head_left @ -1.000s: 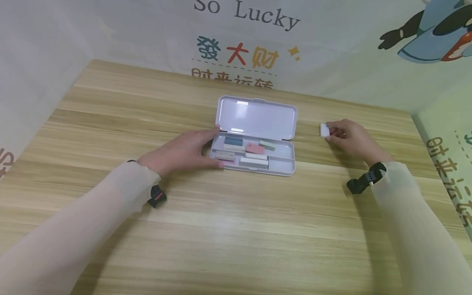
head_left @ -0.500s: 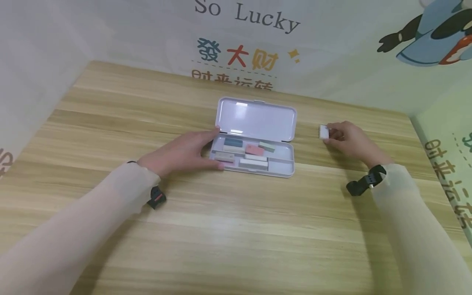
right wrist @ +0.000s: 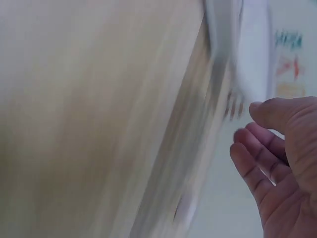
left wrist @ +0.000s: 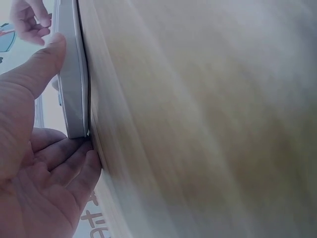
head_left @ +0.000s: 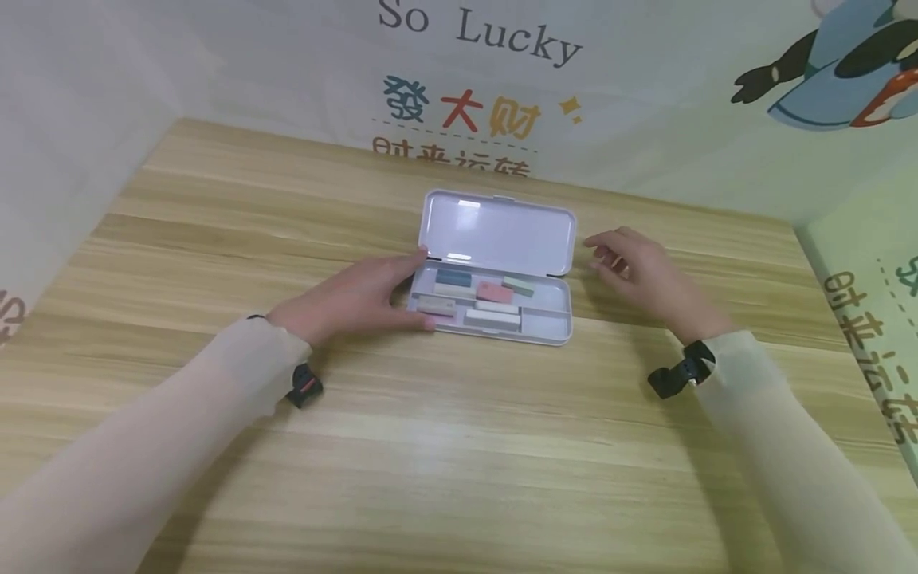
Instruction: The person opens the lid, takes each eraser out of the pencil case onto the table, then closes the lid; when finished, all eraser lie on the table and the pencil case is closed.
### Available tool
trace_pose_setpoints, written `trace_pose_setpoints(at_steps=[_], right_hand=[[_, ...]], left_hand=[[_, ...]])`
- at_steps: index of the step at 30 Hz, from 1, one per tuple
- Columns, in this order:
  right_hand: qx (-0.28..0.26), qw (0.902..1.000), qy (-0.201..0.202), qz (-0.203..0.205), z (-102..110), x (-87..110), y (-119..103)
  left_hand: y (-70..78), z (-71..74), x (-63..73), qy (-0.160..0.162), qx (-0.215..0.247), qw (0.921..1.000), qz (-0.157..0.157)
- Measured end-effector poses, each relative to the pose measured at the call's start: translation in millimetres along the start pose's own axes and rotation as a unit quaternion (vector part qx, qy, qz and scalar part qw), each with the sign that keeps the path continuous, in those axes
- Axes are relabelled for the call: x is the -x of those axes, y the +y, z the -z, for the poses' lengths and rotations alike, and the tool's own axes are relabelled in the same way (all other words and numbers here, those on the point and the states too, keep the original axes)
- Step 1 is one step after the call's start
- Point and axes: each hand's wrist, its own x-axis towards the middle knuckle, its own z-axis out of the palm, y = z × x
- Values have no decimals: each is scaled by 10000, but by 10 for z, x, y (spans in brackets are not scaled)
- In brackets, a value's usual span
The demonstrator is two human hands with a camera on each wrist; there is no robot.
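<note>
An opened pale lavender pencil case (head_left: 498, 231) lies at the back middle of the table, lid tipped back. Small eraser-like blocks fill part of its tray, among them a blue one (head_left: 453, 277), a pink one (head_left: 495, 292), a green one (head_left: 518, 285) and several whitish ones (head_left: 493, 320). My left hand (head_left: 351, 296) holds the case's left end, thumb at the near edge, fingers at the hinge side. Right of the case, my right hand (head_left: 641, 271) hovers with loosely bent fingers and nothing between them. A blurred white block (right wrist: 185, 210) lies on the tabletop in the right wrist view.
The wood-grain table (head_left: 430, 446) stretches in front of the case and to both sides. A printed white cloth (head_left: 287, 72) hangs right behind the table's back edge and along its sides. Black wrist cameras (head_left: 674, 379) sit on both wrists.
My right hand has let go of the small white block it was pinching and has moved left toward the case. My left hand and the case have stayed in place.
</note>
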Motion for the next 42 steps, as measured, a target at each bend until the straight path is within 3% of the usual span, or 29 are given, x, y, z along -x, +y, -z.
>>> trace_pose_setpoints(at_steps=[7, 16, 24, 31, 42], right_hand=[[-13, 9967, -593, 562, -213, -90, -363], [311, 9878, -1230, 901, -320, -169, -525], [1208, 9761, -1383, 1166, -340, -202, -594], [1229, 9753, -1509, 1049, -337, -225, -618], [381, 9872, -1478, 461, -290, -206, -542]], left_hand=[[-7, -26, 3, 19, 24, 10000, 35], [-11, -9, 14, 23, -10, 10000, 52], [-17, -15, 7, 30, -15, 10000, 37], [-22, -22, 6, 49, -15, 10000, -7], [-29, -26, 12, 50, 194, 9998, 0]])
